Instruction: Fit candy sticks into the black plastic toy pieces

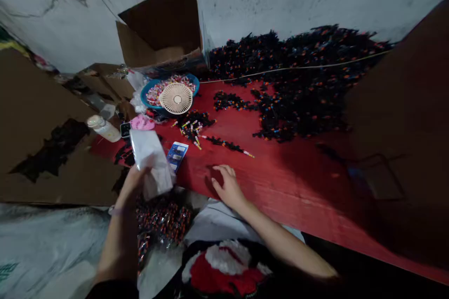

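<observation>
My left hand (pixel 133 181) grips a whitish plastic bag, perhaps a stack of them (pixel 148 147), by its side near the table's front edge. Low over the red tabletop (pixel 280 182), my right hand (pixel 228 188) has its thumb and fingers apart and holds nothing. Between the two hands lies a blue printed card (pixel 177 152), partly behind the bag. Beyond my right hand is a thin dark strip with a pale, coloured tip (pixel 228 144). A small cluster of dark pieces with similar pale tips (pixel 192 128) lies behind the card.
A blue basin (pixel 144 97) of small colourful pieces stands at the back, a round fan (pixel 177 98) before it. Behind is an open cardboard box (pixel 164 32). Dark pieces with orange bits (pixel 301 84) heap along the wall. A bottle (pixel 103 127) stands left; filled clear bags (pixel 164 219) lie below.
</observation>
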